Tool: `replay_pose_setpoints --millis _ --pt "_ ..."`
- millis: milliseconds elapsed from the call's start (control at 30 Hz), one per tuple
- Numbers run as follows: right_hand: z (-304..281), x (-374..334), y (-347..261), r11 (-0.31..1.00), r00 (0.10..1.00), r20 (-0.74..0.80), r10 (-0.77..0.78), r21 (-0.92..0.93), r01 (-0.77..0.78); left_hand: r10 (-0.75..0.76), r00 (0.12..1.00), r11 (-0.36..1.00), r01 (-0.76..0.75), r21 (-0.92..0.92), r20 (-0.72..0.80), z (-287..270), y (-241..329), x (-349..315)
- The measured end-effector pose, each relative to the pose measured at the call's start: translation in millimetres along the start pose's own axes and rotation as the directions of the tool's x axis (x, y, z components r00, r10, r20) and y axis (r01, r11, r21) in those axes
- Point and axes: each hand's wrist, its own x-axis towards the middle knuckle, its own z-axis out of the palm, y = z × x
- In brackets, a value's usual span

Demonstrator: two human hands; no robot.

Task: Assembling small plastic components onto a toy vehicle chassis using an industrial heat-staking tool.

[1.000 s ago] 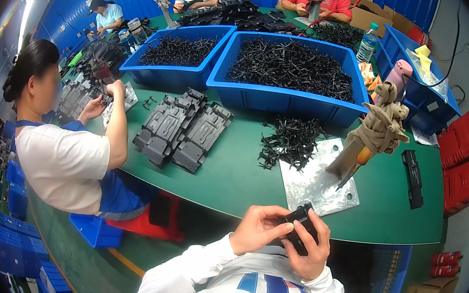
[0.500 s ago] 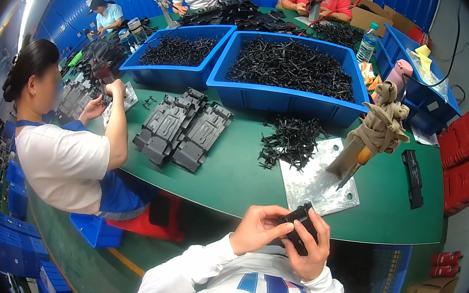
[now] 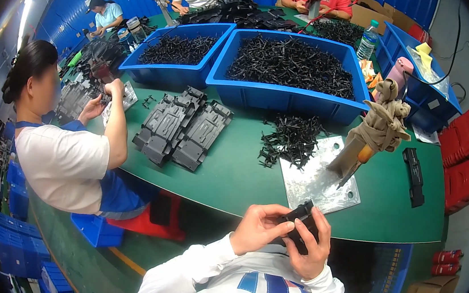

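Black plastic part (image 3: pixel 298 214), one, held in two hands before the table (image 3: pixel 232 175)

Location: at the table's near edge, just short of the metal plate (image 3: pixel 314 188) as seen from the head; height above the edge cannot be told.

Grip: left hand (image 3: pixel 259 227) and right hand (image 3: pixel 311 253), both clamped on the part, mainly by thumb and fingers; exact contacts partly hidden.

Hazards (judged):
1. Drop. Fingertip hold with no visible support beneath; a slip could send the part to the lap or floor.
2. Bending. Uneven thumb pressure could mark or flex any thin detail.
3. Scatter. The pile of small black pieces (image 3: pixel 291 142) overlaps the plate's far edge; a careless reach could sweep some loose.
4. Knock. The cloth-wrapped tool (image 3: pixel 385 122) leans over the plate, where a raised hand could catch it.

Pose: left forearm slants up and rightward from the lower edge, thumb laid toward the part. Right hand sits lower and to the right, wrist bent, fingers pointing up along the part.
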Motion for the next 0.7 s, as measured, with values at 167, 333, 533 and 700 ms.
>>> replay_pose_setpoints --millis 167,333,533,700 --pt "0.9 -5.0 -2.0 1.000 1.000 -0.020 0.010 0.008 -0.010 -0.011 1.000 1.000 0.011 0.013 0.005 1.3 1.3 -3.5" --pt "-1.8 -6.8 -2.6 1.000 1.000 0.005 0.001 -0.011 -0.001 -0.011 1.000 0.999 0.011 0.031 -0.010 2.4 -0.7 -7.6" --pt "-0.1 -1.9 -0.1 1.000 0.999 -0.032 -0.005 0.001 0.005 -0.013 0.999 0.998 0.010 -0.068 -0.045 4.0 -3.7 -6.2" --pt "0.7 1.9 4.1 0.999 0.998 -0.063 0.006 0.039 -0.004 -0.035 0.998 0.998 0.038 0.052 -0.048 4.8 6.5 -2.2"
